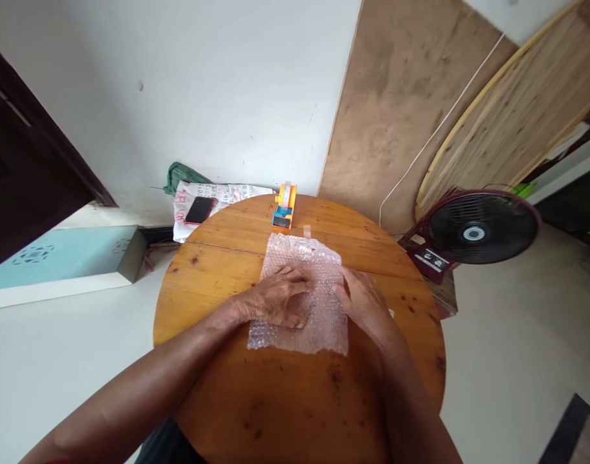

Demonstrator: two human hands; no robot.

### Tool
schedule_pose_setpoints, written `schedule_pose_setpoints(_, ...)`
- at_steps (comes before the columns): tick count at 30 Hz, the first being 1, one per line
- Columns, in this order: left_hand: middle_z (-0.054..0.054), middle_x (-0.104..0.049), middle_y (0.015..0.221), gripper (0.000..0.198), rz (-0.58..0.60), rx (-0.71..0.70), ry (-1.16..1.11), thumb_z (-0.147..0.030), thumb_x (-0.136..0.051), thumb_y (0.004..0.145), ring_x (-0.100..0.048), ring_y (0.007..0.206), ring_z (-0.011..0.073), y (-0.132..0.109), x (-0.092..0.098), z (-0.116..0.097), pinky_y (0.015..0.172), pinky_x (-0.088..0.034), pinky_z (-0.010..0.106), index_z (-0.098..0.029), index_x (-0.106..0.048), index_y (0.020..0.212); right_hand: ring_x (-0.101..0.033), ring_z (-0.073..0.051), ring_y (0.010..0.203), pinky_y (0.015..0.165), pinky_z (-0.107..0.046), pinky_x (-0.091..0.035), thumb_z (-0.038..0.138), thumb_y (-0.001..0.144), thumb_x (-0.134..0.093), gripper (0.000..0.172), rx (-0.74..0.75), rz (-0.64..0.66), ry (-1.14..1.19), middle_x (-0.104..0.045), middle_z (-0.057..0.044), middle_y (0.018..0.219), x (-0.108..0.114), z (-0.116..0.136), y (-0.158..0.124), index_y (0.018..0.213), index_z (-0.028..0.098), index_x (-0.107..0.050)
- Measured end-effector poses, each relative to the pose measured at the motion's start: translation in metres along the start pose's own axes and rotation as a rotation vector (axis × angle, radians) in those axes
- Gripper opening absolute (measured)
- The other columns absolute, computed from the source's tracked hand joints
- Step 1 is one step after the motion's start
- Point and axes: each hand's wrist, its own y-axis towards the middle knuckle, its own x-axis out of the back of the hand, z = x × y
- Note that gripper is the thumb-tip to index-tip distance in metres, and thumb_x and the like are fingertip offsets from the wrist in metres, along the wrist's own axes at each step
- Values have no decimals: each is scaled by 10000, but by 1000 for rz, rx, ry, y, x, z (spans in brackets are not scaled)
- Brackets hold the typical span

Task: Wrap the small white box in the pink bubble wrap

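A sheet of bubble wrap [319, 328] lies on the round wooden table [198, 277] in front of me, with its surface wrinkled and shiny. My left hand [280, 296] rests flat on its left half, fingers spread. At the right edge, my right hand [365, 299] has its thumb and forefinger curled onto the wrap; its other fingers are mostly hidden. Whether anything lies inside the wrap cannot be made out. Beyond the far edge stands an orange and blue tape dispenser [284, 209]. A short strip of clear tape [307, 231] sits near the wrap's top edge.
Behind the table at left, a dark phone [199, 210] lies on a white printed sack [181, 225] near a green bag [183, 175]. A black-faced fan [483, 229] stands at right. A large round wooden board [507, 116] leans by the wall, with a white cord [435, 132] beside it.
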Motion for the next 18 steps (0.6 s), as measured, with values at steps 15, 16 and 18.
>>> schedule_pose_setpoints(15,85,-585,1184,615,-2,15,24,-543,-743,636,-489,1142,320,0,4,-4,1029,-332,468,-224,-627,1148,-647,-301,885,731,-396,-479,360,737,-614,349,-199,0,73,-711,-89,954,28,-65,-69,1053,216,-646)
schedule_pose_setpoints(16,84,-587,1176,611,-4,9,30,-545,-747,628,-494,1132,321,0,4,-4,1022,-341,472,-220,-630,1133,-651,-289,839,709,-389,-485,389,731,-633,335,-218,-31,204,-710,-81,914,35,-62,-70,1020,221,-645)
schedule_pose_setpoints(18,87,-592,1168,619,-13,0,36,-548,-752,620,-502,1124,324,0,3,-3,1017,-349,480,-216,-623,1126,-656,-273,824,690,-371,-499,428,720,-664,378,-218,-72,558,-711,-82,916,54,-44,-72,1036,222,-634)
